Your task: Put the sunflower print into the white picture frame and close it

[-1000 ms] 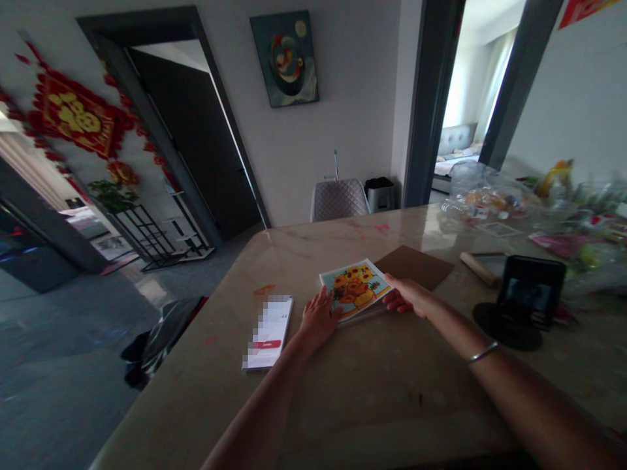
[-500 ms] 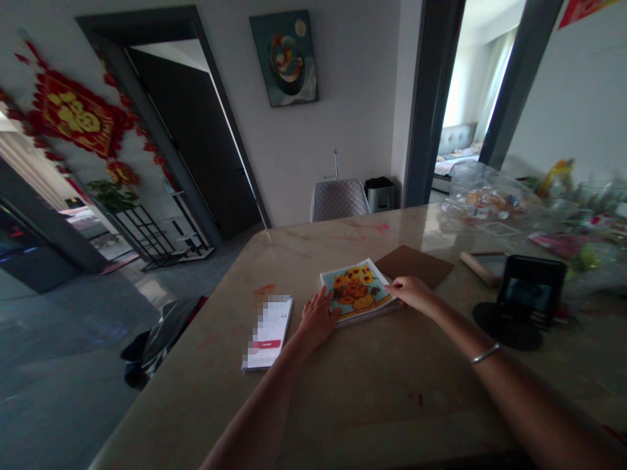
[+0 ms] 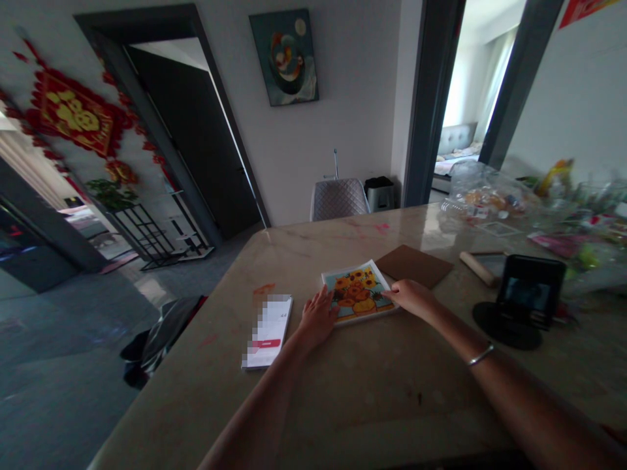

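Note:
A sunflower picture (image 3: 357,290) with a white border lies on the stone-look table (image 3: 372,398), in the middle of the view. My left hand (image 3: 317,316) rests flat on its left edge with the fingers spread. At the right edge, my right hand (image 3: 410,297) pinches the picture's border between thumb and fingers; a silver bracelet is on that wrist. Behind the picture lies a brown board (image 3: 414,264). A white printed box or sheet (image 3: 274,333) with a pink band sits left of my left hand.
On the right, a phone-like screen (image 3: 531,294) stands on a round black base. Behind it are a wooden-edged frame (image 3: 477,267) and clear plastic bags (image 3: 484,196) with mixed items. A quilted chair (image 3: 339,199) stands beyond the table's far edge.
The picture's right side has come down and sits flatter over what lies beneath it. My right hand has moved slightly down with it; my left hand has hardly moved.

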`<state>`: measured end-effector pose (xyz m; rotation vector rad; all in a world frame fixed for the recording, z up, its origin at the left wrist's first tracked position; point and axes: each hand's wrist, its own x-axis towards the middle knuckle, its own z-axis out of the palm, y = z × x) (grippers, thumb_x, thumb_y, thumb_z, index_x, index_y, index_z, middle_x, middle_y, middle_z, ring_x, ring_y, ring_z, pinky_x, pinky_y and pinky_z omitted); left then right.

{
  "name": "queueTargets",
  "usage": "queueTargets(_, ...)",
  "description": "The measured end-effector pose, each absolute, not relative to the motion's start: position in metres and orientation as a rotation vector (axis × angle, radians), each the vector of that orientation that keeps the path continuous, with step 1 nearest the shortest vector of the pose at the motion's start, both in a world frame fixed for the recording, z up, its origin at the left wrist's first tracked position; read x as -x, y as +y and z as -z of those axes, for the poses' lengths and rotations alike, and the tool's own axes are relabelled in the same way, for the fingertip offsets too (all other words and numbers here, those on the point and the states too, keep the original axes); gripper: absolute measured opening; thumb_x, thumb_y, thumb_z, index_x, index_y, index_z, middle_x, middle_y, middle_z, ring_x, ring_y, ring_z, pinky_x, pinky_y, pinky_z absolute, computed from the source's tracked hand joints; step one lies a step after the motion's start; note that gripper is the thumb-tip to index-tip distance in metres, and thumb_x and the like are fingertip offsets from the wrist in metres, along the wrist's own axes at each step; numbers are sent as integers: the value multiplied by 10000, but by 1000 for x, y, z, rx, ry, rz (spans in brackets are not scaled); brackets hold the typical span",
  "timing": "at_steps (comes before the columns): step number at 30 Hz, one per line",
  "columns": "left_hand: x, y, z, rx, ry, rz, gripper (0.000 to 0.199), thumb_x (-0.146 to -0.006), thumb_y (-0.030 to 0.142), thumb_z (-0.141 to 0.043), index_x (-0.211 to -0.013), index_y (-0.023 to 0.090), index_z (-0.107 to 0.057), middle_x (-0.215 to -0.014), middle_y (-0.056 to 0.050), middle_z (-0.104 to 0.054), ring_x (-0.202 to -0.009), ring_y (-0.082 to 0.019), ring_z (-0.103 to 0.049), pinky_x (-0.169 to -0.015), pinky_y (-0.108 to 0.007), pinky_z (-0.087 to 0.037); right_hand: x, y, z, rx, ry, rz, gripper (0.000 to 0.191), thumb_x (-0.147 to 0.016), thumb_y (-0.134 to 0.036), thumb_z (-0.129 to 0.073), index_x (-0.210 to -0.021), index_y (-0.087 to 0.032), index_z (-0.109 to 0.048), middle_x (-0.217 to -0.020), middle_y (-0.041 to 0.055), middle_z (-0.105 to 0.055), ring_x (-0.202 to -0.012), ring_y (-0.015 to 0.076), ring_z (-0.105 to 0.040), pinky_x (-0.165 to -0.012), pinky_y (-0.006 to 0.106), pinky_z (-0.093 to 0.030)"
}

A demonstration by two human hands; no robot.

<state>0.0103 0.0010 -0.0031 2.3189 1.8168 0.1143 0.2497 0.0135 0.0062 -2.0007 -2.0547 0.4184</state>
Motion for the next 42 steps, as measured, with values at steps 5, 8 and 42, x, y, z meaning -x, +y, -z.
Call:
queueTargets(5,-9,2,2,-2323,1815,-120,515,-858,338,-250,-1339,158,-290,-1452,-73,-155,-1320,-199,-163,-1060,-372,-162,-243,12,0,2053,-1984,-56,263,-843,-354,-425,-822,-157,-598,-859,99,-650,-786,169,-598,-564,227,-340)
queueTargets(8,-10,1,1,-2326,1810,-101,509,-857,315,-251,-1340,159,-289,-1453,-65,-153,-1318,-199,-173,-1060,-369,-167,-247,17,8,1975,-1992,-67,136,-807,-278,-496,-828,-163,-567,-877,75,-636,-811,153,-584,-590,212,-348)
queueTargets(42,-15,-1,4,-2372,1900,-170,487,-859,338,-276,-1324,205,-321,-1446,-68,-193,-1301,-197,-228,-1047,-372,-203,-275,32,18,2207,-1944,-16,462,-837,-378,-419,-1240,-152,-427,-1186,200,-492,-1113,304,-444,-847,444,-360)
